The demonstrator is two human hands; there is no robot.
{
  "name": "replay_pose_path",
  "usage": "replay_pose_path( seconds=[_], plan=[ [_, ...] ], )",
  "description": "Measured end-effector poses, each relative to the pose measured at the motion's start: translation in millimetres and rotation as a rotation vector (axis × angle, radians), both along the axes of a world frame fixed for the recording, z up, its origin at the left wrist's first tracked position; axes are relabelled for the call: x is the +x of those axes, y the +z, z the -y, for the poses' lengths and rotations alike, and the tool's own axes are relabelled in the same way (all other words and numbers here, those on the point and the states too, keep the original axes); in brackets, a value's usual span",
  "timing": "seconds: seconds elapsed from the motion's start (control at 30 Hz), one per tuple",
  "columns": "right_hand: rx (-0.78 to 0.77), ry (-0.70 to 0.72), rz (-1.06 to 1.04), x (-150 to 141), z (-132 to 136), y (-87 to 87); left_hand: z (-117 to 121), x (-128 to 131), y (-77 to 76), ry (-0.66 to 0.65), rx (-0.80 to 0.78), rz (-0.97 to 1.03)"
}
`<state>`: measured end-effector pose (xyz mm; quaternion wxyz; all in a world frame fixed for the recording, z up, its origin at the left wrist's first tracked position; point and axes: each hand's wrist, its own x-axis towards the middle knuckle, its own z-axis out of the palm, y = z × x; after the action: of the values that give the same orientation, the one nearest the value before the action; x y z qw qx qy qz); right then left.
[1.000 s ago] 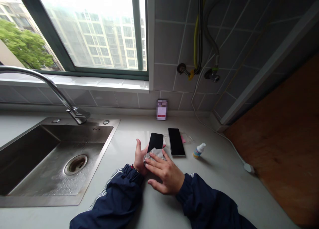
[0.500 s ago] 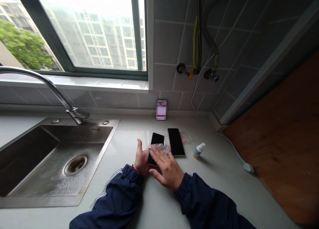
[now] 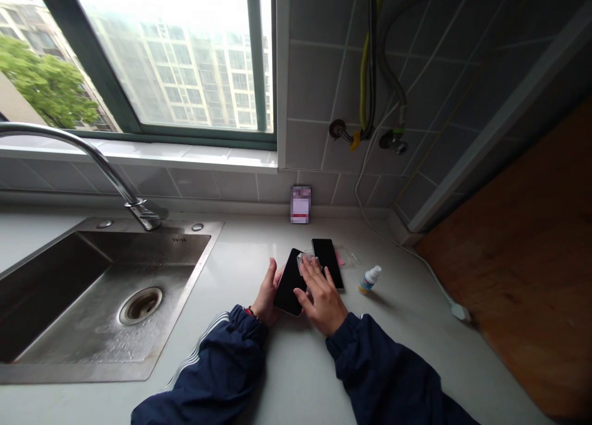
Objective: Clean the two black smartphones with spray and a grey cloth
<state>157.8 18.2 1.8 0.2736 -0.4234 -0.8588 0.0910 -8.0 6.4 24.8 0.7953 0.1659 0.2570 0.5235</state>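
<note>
My left hand (image 3: 267, 293) holds a black smartphone (image 3: 290, 284) from its left side, thumb along the edge and the other fingers under it, out of sight. The phone is tilted, its top leaning right. At its upper right, my right hand (image 3: 321, 298) presses a whitish wipe (image 3: 305, 261) with its fingertips; part of the wipe is hidden under the fingers. Just behind that hand, a second black smartphone (image 3: 327, 255) lies flat on the counter. A small white spray bottle (image 3: 369, 279) with a coloured label stands to the right.
A steel sink (image 3: 185, 301) with a chrome faucet (image 3: 102, 163) lies to the left in the pale counter (image 3: 222, 357). A small upright card or screen (image 3: 300, 205), blurred out, leans on the backsplash. A white cable (image 3: 435, 271) and clear plastic pieces (image 3: 351, 256) lie on the right.
My right hand with the wipe has slid right and slightly up, from the phone's middle toward its upper right edge. The phone has turned clockwise, and more of its dark screen shows.
</note>
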Motion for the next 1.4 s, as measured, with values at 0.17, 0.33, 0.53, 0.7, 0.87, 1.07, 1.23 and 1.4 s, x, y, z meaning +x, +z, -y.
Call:
replay_pose_path(
  seconds=[0.17, 0.33, 0.53, 0.7, 0.87, 1.07, 1.23, 1.4],
  plan=[
    [-0.011, 0.107, -0.051, 1, 3, 5.7, -2, -3, -2.0, 0.115, -0.051, 0.021],
    [0.065, 0.191, -0.136, -2, 11, 14.5, -2, -5, -1.9, 0.150, -0.088, 0.024],
    [0.159, 0.333, -0.226, -4, 17, 21.0, -1, -6, -1.0, 0.146, -0.108, 0.034],
    [0.172, 0.361, -0.248, -5, 17, 24.1, -1, -6, 0.4, 0.126, -0.091, 0.057],
    [0.171, 0.346, -0.263, -6, 17, 24.0, -1, -5, 2.5, 0.114, -0.069, 0.084],
    [0.170, 0.336, -0.261, -5, 17, 24.2, -1, -4, 0.6, 0.110, -0.059, 0.109],
    [0.145, 0.331, -0.242, -5, 18, 25.8, -1, -5, 0.4, 0.102, -0.055, 0.110],
    [0.131, 0.353, -0.204, -5, 19, 25.1, 0, -5, 1.0, 0.105, -0.062, 0.116]
  ],
)
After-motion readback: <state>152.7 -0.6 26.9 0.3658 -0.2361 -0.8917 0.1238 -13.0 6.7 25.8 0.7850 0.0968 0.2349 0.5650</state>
